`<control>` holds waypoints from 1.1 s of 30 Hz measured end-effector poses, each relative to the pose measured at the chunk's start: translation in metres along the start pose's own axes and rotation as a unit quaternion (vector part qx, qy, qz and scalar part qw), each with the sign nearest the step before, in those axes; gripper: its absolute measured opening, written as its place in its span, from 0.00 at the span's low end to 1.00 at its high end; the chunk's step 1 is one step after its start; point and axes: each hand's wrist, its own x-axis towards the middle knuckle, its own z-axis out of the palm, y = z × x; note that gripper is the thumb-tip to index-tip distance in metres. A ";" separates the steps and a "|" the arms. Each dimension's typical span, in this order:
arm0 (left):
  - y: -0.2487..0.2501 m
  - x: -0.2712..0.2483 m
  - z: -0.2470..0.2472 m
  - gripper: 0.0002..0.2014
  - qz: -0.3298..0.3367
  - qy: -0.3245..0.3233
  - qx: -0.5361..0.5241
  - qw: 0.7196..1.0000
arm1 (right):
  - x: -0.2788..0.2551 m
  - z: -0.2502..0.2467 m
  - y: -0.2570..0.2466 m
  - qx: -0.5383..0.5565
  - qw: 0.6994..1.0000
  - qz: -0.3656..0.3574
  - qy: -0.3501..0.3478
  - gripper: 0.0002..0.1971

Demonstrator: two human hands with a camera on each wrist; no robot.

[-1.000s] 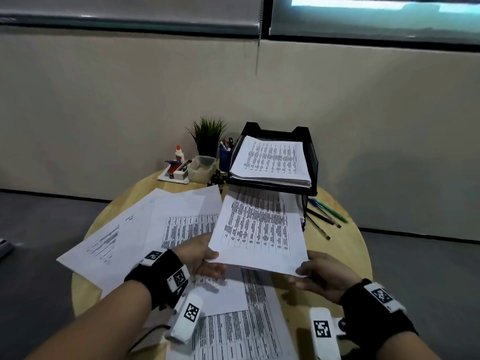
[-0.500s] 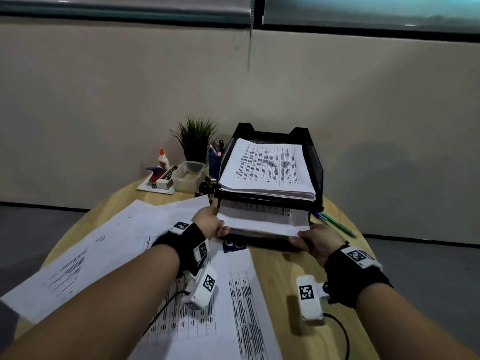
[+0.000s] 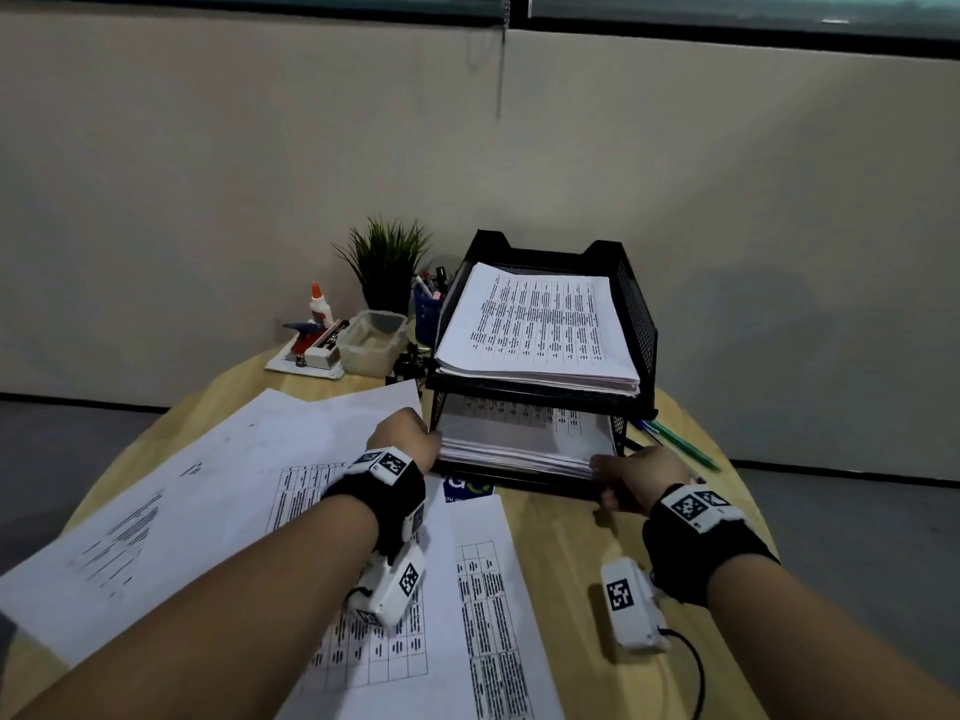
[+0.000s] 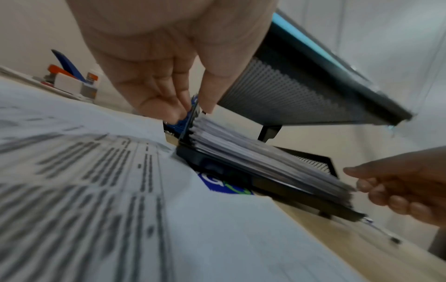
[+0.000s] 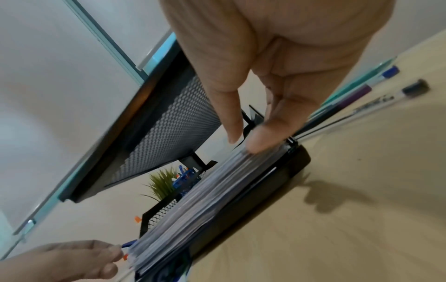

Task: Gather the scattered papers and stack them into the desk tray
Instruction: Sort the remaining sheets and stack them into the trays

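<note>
Pale partition walls back a round wooden table where a black two-tier desk tray stands near the far edge. Its lower tier holds a stack of papers whose near edge juts slightly past the tray front, and its upper tier holds a second printed stack. At the lower stack's near-left corner, the left hand has its fingertips straight and bunched against the paper edge; at the near-right corner, the right hand presses the sheets with thumb and forefinger extended, neither hand curled round anything. Several scattered sheets still lie overlapping across the left and near parts of the table, beneath the left forearm. Coloured pens lie just right of the tray. Behind its left side sit a small potted plant, a blue pen cup, a clear plastic box and a glue bottle.
</note>
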 end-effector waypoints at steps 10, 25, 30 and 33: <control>-0.055 -0.120 -0.032 0.22 0.041 -0.165 0.057 0.984 | -0.109 -0.017 0.033 -0.047 0.981 -0.012 -0.190 0.05; -0.125 -0.232 -0.041 0.22 -0.061 -0.058 0.046 0.995 | -0.230 -0.007 0.116 -0.115 0.975 -0.028 -0.189 0.22; -0.149 -0.229 -0.039 0.17 -0.134 0.004 0.050 0.990 | -0.234 0.010 0.122 -0.190 0.966 -0.104 -0.142 0.30; -0.157 -0.224 -0.044 0.12 -0.155 0.020 0.057 0.986 | -0.235 0.018 0.122 -0.233 0.955 -0.121 -0.138 0.41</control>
